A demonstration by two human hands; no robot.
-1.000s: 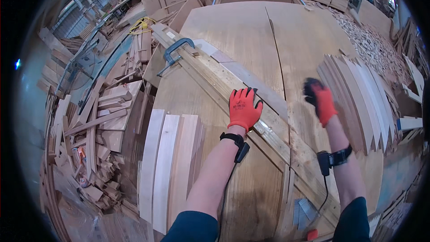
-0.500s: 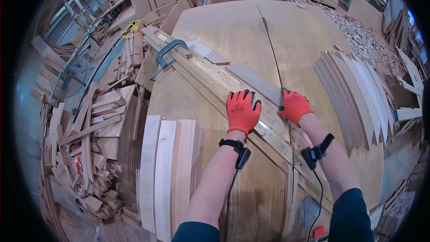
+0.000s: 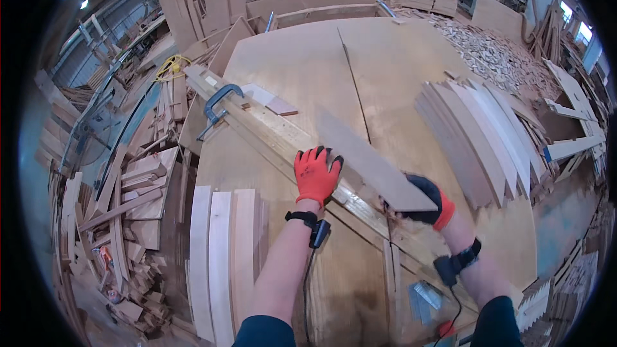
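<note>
My right hand [image 3: 429,200], in a red and black work glove, is wrapped round the near end of a thin board [image 3: 369,164] with an angle-cut tip. That board is lifted and tilted above the worktable [image 3: 283,51]. My left hand [image 3: 316,175], gloved alike, rests on a long wooden beam [image 3: 257,122] with its fingers spread. A blue C-clamp [image 3: 217,110] grips the far left end of the beam. Just past the beam lie short board pieces [image 3: 270,98].
Stacked boards with pointed ends [image 3: 479,135] stand at the right of the table. More long boards [image 3: 222,257] lie front left. Grey metal plates [image 3: 424,299] sit near the front edge. Wood scraps [image 3: 128,218] heap up beyond the left edge, and offcuts [image 3: 498,51] lie back right.
My right hand has turned over and raised the board, which lay flat along the beam, off the table. My left hand stays on the beam. The view has shifted slightly.
</note>
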